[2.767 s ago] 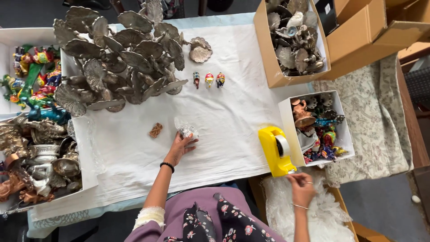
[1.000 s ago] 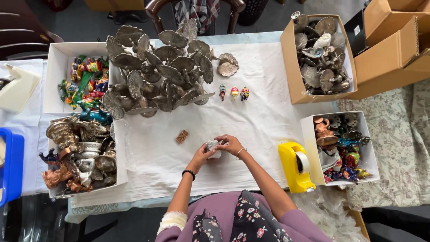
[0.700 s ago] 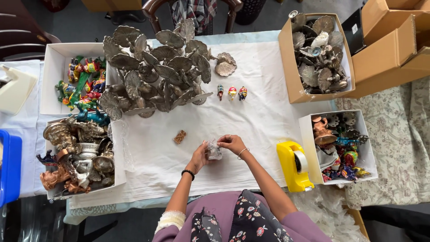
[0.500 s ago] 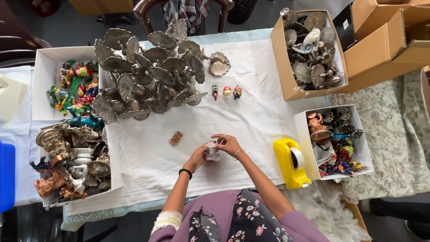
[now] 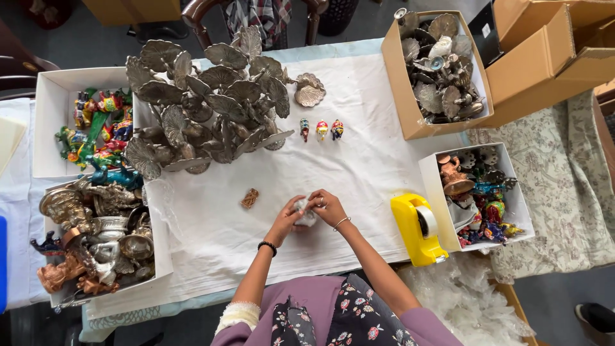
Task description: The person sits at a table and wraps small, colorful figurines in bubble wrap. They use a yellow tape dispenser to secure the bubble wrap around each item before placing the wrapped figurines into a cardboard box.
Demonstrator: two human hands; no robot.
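Observation:
Both hands meet over the white cloth near the table's front edge. My left hand point(image 5: 286, 222) and my right hand point(image 5: 327, 206) are closed around a small pale wrapped object point(image 5: 304, 213) held between them. Left of the hands a little brown figurine point(image 5: 250, 198) lies on the cloth. Three tiny painted figurines point(image 5: 320, 129) stand in a row farther back. A yellow tape dispenser point(image 5: 418, 229) sits to the right of my right hand.
A big heap of grey metal leaf-shaped pieces point(image 5: 205, 102) fills the back left. White boxes of coloured figures point(image 5: 96, 131) and metal statues point(image 5: 96, 243) stand at left. A cardboard box point(image 5: 442, 64) and a white box point(image 5: 477, 195) stand at right. Clear plastic bags point(image 5: 461, 301) lie below.
My right hand came up from beside the tape dispenser and joined my left on the small wrapped object. The view has shifted a little since.

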